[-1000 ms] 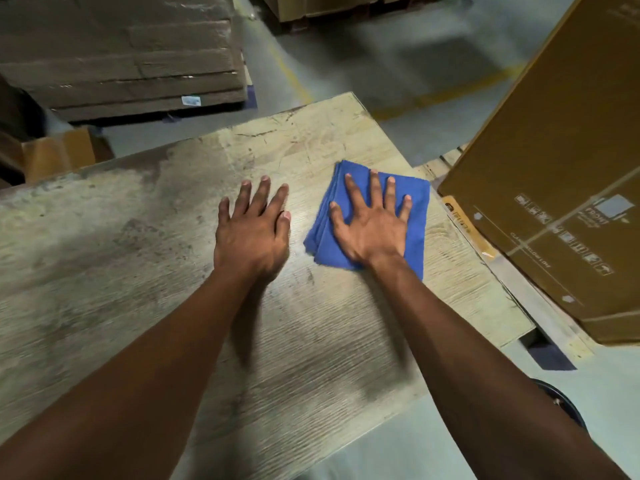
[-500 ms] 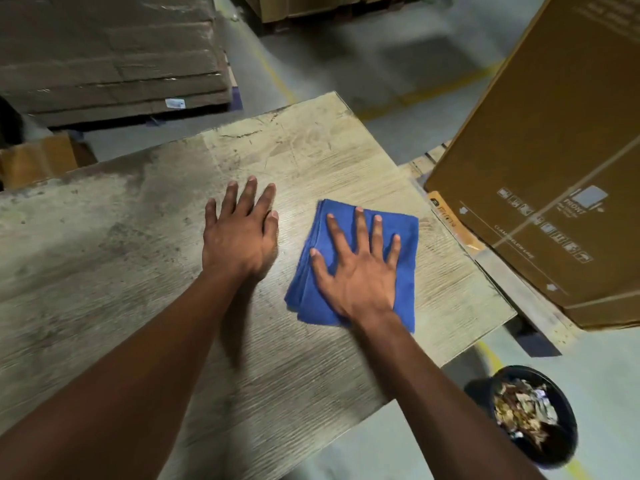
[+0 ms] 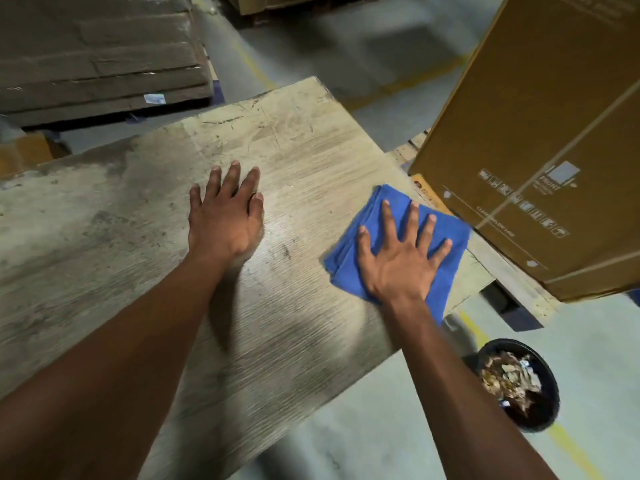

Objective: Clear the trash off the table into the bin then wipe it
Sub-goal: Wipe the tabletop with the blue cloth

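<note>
A warehouse: stacked cardboard (image 3: 100, 64), big carton (image 3: 554, 133), marked concrete floor (image 3: 346, 43)

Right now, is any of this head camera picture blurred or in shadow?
Head view: the dark cardboard stack and floor at the top are smeared by motion; the left hand casts a soft shadow on the worn wooden table; the folded blue cloth under the right hand stays fairly sharp.

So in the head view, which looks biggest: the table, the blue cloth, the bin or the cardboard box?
1. Table
2. Cardboard box, cut off by the frame, so its full size is unsure
3. Blue cloth
4. Bin, though it sits lower and farther, so it may be nearer the cloth's size
</note>
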